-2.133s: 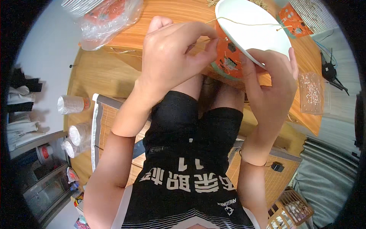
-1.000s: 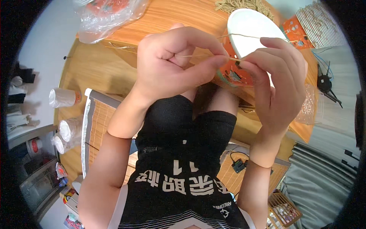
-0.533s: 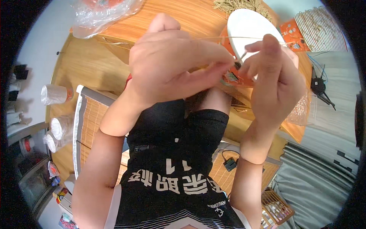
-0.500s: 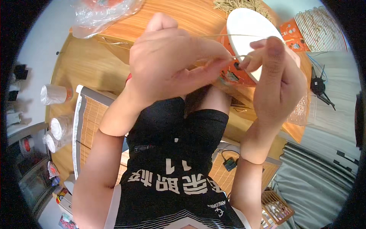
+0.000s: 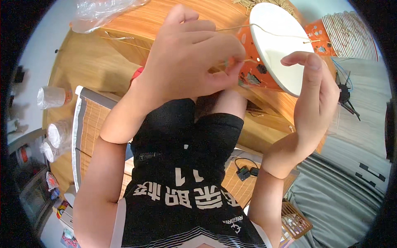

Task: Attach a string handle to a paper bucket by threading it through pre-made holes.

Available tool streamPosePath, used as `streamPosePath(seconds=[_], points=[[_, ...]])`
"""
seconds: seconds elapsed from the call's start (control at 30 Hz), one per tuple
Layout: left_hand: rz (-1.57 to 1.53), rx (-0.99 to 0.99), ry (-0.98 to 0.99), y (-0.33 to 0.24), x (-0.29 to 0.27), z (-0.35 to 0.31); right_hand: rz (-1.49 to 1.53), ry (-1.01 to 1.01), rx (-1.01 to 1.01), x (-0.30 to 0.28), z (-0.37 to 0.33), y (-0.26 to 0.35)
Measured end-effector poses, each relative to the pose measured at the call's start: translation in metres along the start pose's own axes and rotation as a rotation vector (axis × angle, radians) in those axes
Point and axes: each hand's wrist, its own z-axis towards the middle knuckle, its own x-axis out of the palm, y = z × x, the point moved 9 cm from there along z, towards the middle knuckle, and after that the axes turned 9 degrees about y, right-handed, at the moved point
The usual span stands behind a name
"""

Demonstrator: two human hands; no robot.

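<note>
An orange printed paper bucket (image 5: 248, 49) with a white inside (image 5: 285, 53) lies tilted, its mouth facing right. A thin tan cord (image 5: 264, 29) runs from my left hand (image 5: 194, 62) over the rim and across the mouth, ending near a small knot. My left hand is closed, thumb and forefinger pinched on a piece of cord beside the bucket wall, near a small hole in it. At the right of the mouth, my right hand (image 5: 316, 89) has its forefinger bent and apart from the thumb, with nothing visible between them.
Behind the bucket lies a heap of tan cords (image 5: 285, 7) on the wooden table (image 5: 144, 22). A stack of nested orange buckets (image 5: 345, 35) lies at the far right, near a black router (image 5: 344, 93). Clear plastic wrap (image 5: 103, 14) is at the back left. Wrapped containers (image 5: 53, 97) stand on the floor.
My right hand has let go of the cord and moved right and down, away from my left hand. The bucket's mouth now shows more fully, with the cord slack across it.
</note>
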Motion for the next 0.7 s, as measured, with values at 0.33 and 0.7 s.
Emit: streamPosePath(seconds=[0.33,0.7], points=[[-0.127,-0.244,0.054,-0.004,-0.01,0.013,0.06,0.021,0.005,0.012,0.002,-0.006],[-0.084,-0.252,0.111,-0.007,-0.002,0.016,0.098,0.029,0.012,0.017,0.004,-0.013]])
